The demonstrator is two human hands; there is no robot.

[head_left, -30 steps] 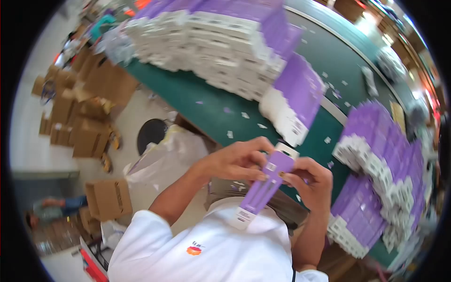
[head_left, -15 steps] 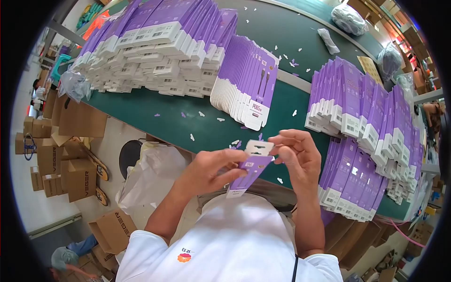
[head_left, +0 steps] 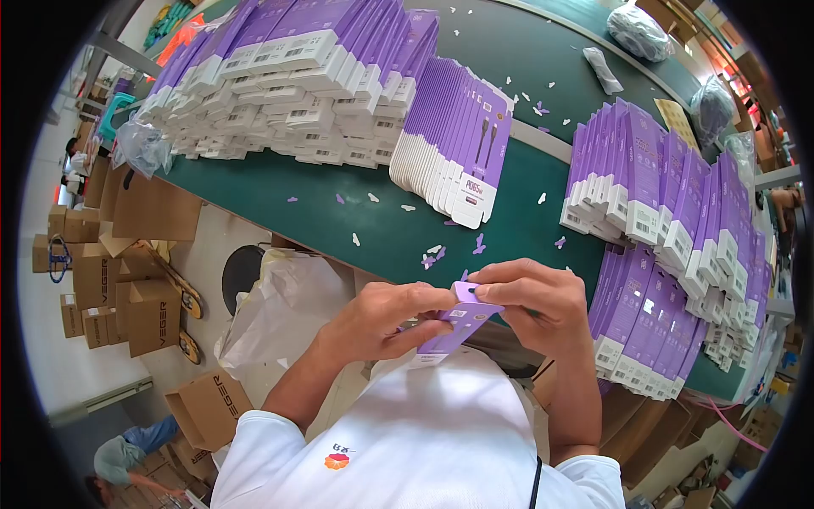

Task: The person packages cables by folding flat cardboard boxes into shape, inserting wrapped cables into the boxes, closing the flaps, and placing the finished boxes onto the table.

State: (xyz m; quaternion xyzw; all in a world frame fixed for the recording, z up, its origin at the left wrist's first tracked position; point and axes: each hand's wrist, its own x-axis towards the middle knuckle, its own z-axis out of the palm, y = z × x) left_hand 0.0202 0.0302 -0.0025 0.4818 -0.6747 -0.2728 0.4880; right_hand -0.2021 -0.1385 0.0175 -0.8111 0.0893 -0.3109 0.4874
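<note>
A purple and white cardboard retail box (head_left: pixel 459 326) is held in front of my chest, its top end tipped up toward the table. My left hand (head_left: pixel 386 318) is closed round the box's left side, thumb and fingers near the top. With closed fingers, my right hand (head_left: pixel 538 305) grips the purple hang-tab flap at the box's top end; a dark hole shows there, and the fingers hide part of it. Just beyond my hands, a fanned row of flat purple boxes (head_left: pixel 483 148) printed with a cable lies on the green table (head_left: pixel 314 212).
Tall stacks of purple boxes (head_left: pixel 280 93) fill the left back, and more stacks (head_left: pixel 644 297) stand at the right. Small punched-out scraps (head_left: pixel 431 258) litter the table. Brown cartons (head_left: pixel 157 208) stand on the floor at left, where another person (head_left: pixel 119 458) bends over.
My right fingers have closed on the box's top flap. The white top tab with its cut-out has given way to a purple face there. My left hand keeps its hold.
</note>
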